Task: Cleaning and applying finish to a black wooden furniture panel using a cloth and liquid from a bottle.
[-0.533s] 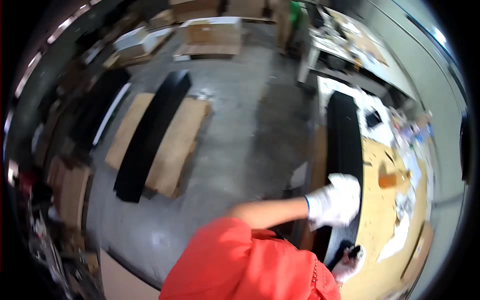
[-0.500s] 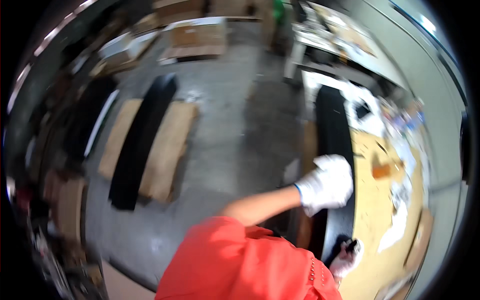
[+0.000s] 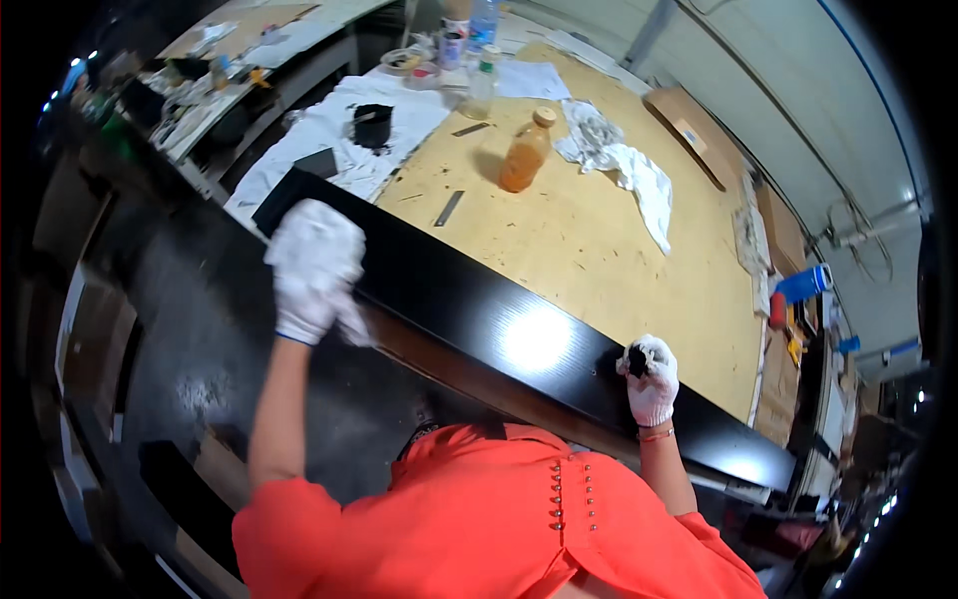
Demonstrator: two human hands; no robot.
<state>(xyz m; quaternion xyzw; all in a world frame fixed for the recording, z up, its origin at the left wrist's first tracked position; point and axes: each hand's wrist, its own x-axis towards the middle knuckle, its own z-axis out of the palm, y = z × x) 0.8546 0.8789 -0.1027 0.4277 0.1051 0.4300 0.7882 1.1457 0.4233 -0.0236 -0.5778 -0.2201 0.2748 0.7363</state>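
A long, glossy black board (image 3: 449,285) lies slantwise along the near edge of the worktable. My left hand (image 3: 307,304), in a white glove, is over the board's left end. A bunched white cloth (image 3: 317,240) covers its fingers, and a loose end hangs beside the wrist. Toward the right end, my right hand (image 3: 655,394), also gloved in white, is closed around a small black-stained wad (image 3: 639,360). That hand is close over the board's surface; whether it touches is unclear. A bright light reflection shows on the board between my hands.
On the tan tabletop (image 3: 569,260) stand a bottle of orange liquid (image 3: 526,152) and a clear bottle (image 3: 482,85). A crumpled white rag (image 3: 639,180) and thin metal blades (image 3: 449,208) lie there too. A black pot (image 3: 372,127) sits on white cloth at the far left.
My view has turned to the right, so the board now runs across it. My left hand with the cloth is now at the board's far left end; the right hand still holds the wad.
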